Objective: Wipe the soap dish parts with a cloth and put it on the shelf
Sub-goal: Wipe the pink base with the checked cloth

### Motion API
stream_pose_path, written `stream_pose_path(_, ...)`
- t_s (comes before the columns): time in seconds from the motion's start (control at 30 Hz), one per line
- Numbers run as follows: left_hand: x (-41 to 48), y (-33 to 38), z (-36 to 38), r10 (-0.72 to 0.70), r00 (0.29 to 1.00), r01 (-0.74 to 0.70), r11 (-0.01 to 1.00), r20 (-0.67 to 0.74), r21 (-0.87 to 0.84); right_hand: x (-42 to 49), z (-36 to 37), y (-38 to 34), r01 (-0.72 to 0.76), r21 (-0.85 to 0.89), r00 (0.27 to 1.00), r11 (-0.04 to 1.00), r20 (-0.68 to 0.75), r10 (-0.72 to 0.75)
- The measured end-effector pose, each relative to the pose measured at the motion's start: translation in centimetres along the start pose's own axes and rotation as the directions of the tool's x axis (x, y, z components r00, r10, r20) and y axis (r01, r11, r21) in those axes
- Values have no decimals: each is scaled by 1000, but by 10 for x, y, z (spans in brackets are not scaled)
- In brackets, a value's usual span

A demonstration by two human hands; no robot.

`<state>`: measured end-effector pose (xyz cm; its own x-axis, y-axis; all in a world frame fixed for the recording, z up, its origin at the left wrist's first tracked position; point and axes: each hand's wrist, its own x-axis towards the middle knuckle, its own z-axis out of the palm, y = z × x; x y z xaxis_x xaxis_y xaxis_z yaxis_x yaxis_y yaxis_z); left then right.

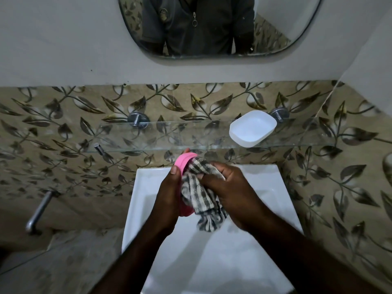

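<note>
Fingers of the left hand (169,194) clamp the pink plastic soap-dish part (184,164) above the white sink (275,187), right hand (231,194) fingers grip the checked cloth (201,187) against it, white plastic tray (252,128) on the far glass shelf (169,134).

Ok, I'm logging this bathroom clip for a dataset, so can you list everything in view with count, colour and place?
pink soap dish part: 1, pink, held over the sink, below the shelf
checked cloth: 1, grey and white, pressed against the pink part
white soap dish part: 1, white, right side of the glass shelf
glass shelf: 1, clear, on the tiled wall above the sink
shelf brackets: 2 on the wall, chrome, behind the shelf
sink: 1, white, bottom centre
mirror: 1, top centre, reflecting a dark zipped jacket
metal bar: 1, chrome, lower left wall
leaf-pattern tiles: beige and brown, around the sink
left hand: 1, holding the pink part
right hand: 1, gripping the cloth
</note>
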<state>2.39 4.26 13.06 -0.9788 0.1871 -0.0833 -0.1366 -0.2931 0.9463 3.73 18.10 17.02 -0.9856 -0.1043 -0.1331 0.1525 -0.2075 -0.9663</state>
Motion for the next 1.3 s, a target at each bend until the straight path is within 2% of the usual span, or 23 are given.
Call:
stream_pose_path(0.1, 0, 1, -1, -20, 999, 19, 999, -34, -37, -4, -3, 10, -106, 217, 989, 970, -76, 125)
stream_pose_path(0.17, -1, 0, 1, 8, 999, -7, 999, -33, 34, -5, -4, 14, -135, 331, 977, 934, -112, 181)
stream_pose_path(0.27, -3, -5, 4, 99, 995, -100, 985, 11, 143, -4, -2, 13, -127, 402, 967, 907, -152, 203)
stream_pose_path(0.33, -4, -7, 6, 99, 994, -104, 976, 34, 189, -3, -1, 11, -118, 415, 964, 902, -169, 205)
stream_pose_path(0.5, -2, 1, 7, 39, 995, -58, 973, 87, 223, 0, -3, 6, -69, 255, 978, 965, -172, 116)
stream_pose_path(0.57, 1, 10, 6, 15, 997, -33, 973, 77, 229, -2, 1, 6, 46, 65, 982, 997, -185, -33)
stream_pose_path(0.63, 3, 18, 6, -9, 998, -2, 980, 57, 197, -6, 6, 5, 207, -177, 963, 962, -138, -233)
stream_pose_path(0.7, 0, 25, 4, -9, 999, 3, 992, 54, 126, -9, 8, 6, 268, -265, 953, 926, -68, -295)
stream_pose_path(0.77, -3, 29, 4, 21, 998, -29, 992, 65, 124, -9, 7, 6, 185, -148, 975, 972, -98, -200)
stream_pose_path(0.8, -4, 29, 3, 32, 997, -40, 992, 73, 119, -8, 7, 5, 98, -18, 987, 995, -124, -99)
stream_pose_path(0.87, -7, 26, 4, 8, 996, -19, 994, 94, 112, -8, 8, 4, -36, 219, 989, 975, -135, 67)
stream_pose_path(0.93, -7, 24, 5, -23, 994, 8, 991, 111, 135, -9, 9, 1, -47, 270, 986, 962, -139, 88)
stream_pose_path(1.0, -5, 25, 6, -23, 996, 8, 984, 83, 180, -11, 11, -1, 27, 165, 992, 986, -123, -6)
stream_pose_path(1.07, -2, 27, 6, -51, 998, 43, 983, 43, 178, -11, 12, -2, 178, -114, 979, 977, -80, -188)
stream_pose_path(1.13, -1, 29, 6, -86, 996, 85, 986, -2, 140, -11, 12, -5, 338, -381, 934, 861, 23, -356)
stream_pose_path(1.2, -1, 36, 6, -140, 989, 142, 989, -38, 51, -11, 11, -3, 463, -579, 878, 671, 199, -435)
stream_pose_path(1.27, 2, 38, 0, -146, 984, 141, 989, -102, -54, -14, 8, 5, 528, -687, 848, 500, 392, -357)
stream_pose_path(1.3, 4, 38, -4, -137, 982, 127, 989, -131, -80, -15, 5, 10, 532, -723, 847, 440, 442, -296)
